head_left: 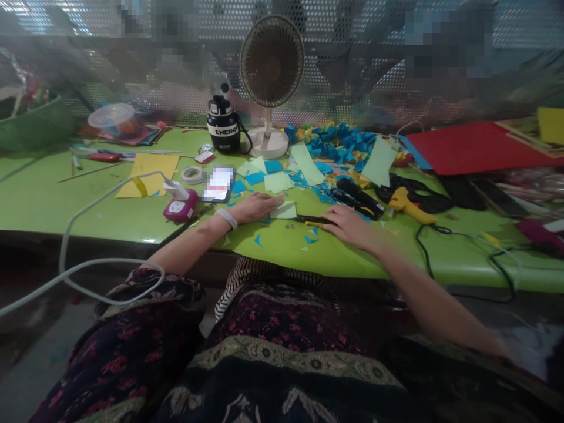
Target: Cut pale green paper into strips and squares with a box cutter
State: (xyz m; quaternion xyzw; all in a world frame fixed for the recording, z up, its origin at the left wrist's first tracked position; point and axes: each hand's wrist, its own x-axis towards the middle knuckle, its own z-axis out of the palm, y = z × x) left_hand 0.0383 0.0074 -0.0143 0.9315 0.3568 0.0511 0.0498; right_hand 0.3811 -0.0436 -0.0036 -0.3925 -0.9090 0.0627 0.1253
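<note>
My left hand (258, 207), with a pale band on its wrist, lies low on the table, its fingers stretched out over the left end of a small pale green piece of paper (285, 210). To the right, my right hand (350, 225) rests on the table with its fingers round the end of a thin black and yellow tool (311, 221). The tool points left toward the paper; its exact kind is too small to make out. Small blue paper scraps (311, 239) lie just in front of the hands.
Behind the hands stand a fan (272, 64) and a black bottle (223, 132), beside a heap of blue and yellow paper (335, 144). A phone (218, 184), tape roll (191, 174) and purple plug adapter (180, 205) lie left. A yellow glue gun (409, 205) with cords lies right.
</note>
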